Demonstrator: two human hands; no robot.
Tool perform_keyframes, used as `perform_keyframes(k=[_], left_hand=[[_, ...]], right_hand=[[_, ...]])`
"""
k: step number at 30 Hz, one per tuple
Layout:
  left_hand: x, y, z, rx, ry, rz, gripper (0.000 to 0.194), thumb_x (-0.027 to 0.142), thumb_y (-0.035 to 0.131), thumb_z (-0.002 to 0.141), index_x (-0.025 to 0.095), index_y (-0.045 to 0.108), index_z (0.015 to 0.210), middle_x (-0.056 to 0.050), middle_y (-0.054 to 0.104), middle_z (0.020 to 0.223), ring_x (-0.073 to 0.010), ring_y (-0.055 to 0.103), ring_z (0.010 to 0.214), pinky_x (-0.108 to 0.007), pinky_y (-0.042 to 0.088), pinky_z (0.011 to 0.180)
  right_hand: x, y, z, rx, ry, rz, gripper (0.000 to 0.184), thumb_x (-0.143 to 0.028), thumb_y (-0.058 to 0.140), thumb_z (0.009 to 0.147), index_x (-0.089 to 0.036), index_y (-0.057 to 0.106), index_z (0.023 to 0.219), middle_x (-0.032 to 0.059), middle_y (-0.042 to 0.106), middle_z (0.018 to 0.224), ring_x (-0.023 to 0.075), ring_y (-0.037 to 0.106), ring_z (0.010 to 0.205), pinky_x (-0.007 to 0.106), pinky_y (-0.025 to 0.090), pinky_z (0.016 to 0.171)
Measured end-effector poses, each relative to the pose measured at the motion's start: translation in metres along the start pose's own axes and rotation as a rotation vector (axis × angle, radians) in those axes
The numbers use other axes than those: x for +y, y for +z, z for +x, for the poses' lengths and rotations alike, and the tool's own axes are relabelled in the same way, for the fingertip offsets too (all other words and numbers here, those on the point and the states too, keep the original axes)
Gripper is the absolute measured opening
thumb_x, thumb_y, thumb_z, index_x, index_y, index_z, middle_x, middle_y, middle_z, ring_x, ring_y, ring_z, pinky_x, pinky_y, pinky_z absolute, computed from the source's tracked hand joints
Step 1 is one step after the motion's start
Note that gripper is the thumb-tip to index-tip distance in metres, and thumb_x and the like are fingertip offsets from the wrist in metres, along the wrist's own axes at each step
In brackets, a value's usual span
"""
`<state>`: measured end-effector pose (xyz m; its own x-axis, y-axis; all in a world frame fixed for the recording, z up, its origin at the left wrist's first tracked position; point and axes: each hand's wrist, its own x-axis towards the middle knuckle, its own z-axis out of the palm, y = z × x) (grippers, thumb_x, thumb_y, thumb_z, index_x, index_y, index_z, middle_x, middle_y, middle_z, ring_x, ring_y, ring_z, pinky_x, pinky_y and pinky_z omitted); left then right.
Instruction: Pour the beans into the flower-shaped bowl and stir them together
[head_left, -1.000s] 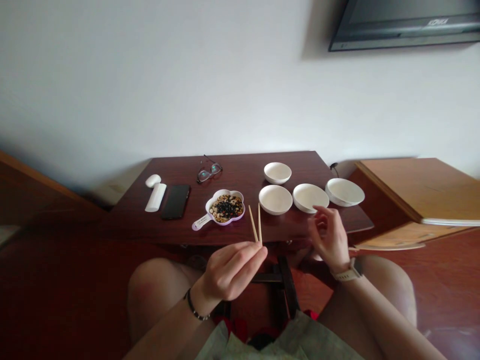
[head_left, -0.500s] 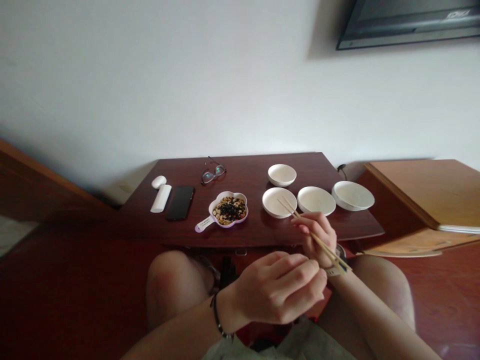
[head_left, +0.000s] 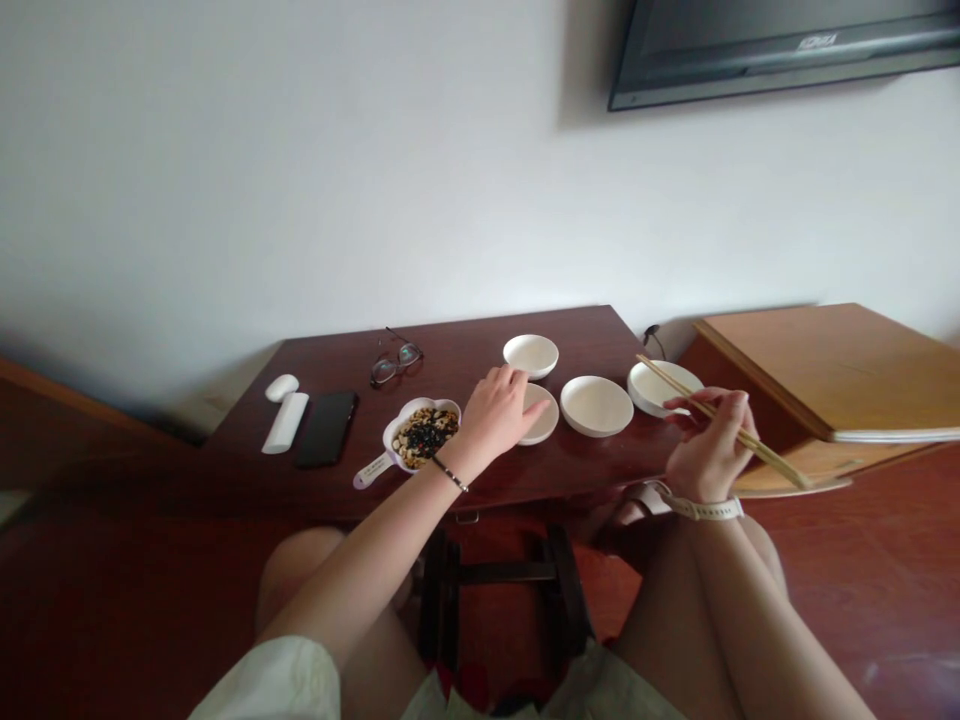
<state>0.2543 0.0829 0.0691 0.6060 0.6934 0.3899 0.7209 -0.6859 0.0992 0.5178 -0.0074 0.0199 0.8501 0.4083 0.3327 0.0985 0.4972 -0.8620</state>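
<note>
My left hand (head_left: 496, 412) reaches over the front white bowl (head_left: 546, 422), partly covering it. Its thumb is spread from the fingers, and whether it touches the rim I cannot tell. A pair of wooden chopsticks (head_left: 776, 462) is in my right hand (head_left: 709, 447), their tips over the rightmost bowl (head_left: 646, 395). Between these two stands another white bowl (head_left: 597, 408), and a fourth bowl (head_left: 531, 354) sits behind my left fingers. Left of my left wrist is a flower-shaped dish (head_left: 373, 469) with a handle, holding mixed nuts, beans and dark bits.
On the dark table (head_left: 465, 350) lie eyeglasses (head_left: 397, 365), a black phone (head_left: 328, 430), a white oblong case (head_left: 286, 423) and a white rounded object (head_left: 282, 388). A wooden cabinet (head_left: 810, 360) stands at right. A television (head_left: 787, 55) hangs above.
My left hand has moved forward from near my lap to the front bowl. My right hand has shifted right, carrying the chopsticks away from that bowl. The view has turned slightly right.
</note>
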Motion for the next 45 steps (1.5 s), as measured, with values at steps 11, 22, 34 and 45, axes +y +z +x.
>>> perform_keyframes(k=[11, 22, 34, 45], left_hand=[[-0.065, 0.018, 0.069, -0.092, -0.004, 0.02, 0.024, 0.015, 0.057, 0.105, 0.017, 0.081, 0.107, -0.013, 0.076, 0.113, -0.0272, 0.067, 0.111, -0.041, 0.052, 0.102], [-0.112, -0.037, -0.078, -0.082, -0.127, 0.015, 0.054, 0.056, 0.056, 0.111, 0.018, 0.057, 0.149, -0.018, 0.062, 0.152, -0.0352, 0.057, 0.143, -0.051, 0.045, 0.122], [-0.12, -0.034, -0.201, 0.058, -0.441, -0.104, 0.058, 0.052, 0.047, 0.114, 0.015, 0.047, 0.158, -0.021, 0.071, 0.139, -0.0348, 0.07, 0.129, -0.05, 0.054, 0.113], [-0.111, -0.041, -0.205, -0.062, -0.656, -0.129, 0.052, 0.045, 0.044, 0.114, 0.018, 0.053, 0.158, -0.016, 0.084, 0.124, -0.0353, 0.08, 0.119, -0.042, 0.059, 0.1]], right_hand=[[-0.001, -0.004, 0.005, -0.054, 0.077, -0.053, 0.051, -0.067, 0.054, 0.105, -0.021, 0.065, 0.087, 0.0003, 0.067, 0.071, 0.0134, 0.069, 0.061, 0.021, 0.052, 0.052], [-0.021, 0.003, -0.013, -0.2, 0.017, -0.169, 0.057, -0.066, 0.05, 0.11, -0.017, 0.077, 0.118, 0.0113, 0.083, 0.104, 0.0139, 0.075, 0.062, 0.022, 0.05, 0.048], [-0.024, 0.025, -0.051, -0.582, -0.057, -0.277, 0.057, -0.055, 0.047, 0.115, -0.025, 0.057, 0.162, 0.014, 0.085, 0.117, 0.018, 0.08, 0.069, 0.024, 0.053, 0.048], [-0.01, 0.113, -0.027, -0.968, -0.42, -0.939, 0.028, -0.042, 0.066, 0.104, -0.023, 0.083, 0.114, 0.0088, 0.079, 0.099, 0.0257, 0.073, 0.093, 0.037, 0.055, 0.09]])
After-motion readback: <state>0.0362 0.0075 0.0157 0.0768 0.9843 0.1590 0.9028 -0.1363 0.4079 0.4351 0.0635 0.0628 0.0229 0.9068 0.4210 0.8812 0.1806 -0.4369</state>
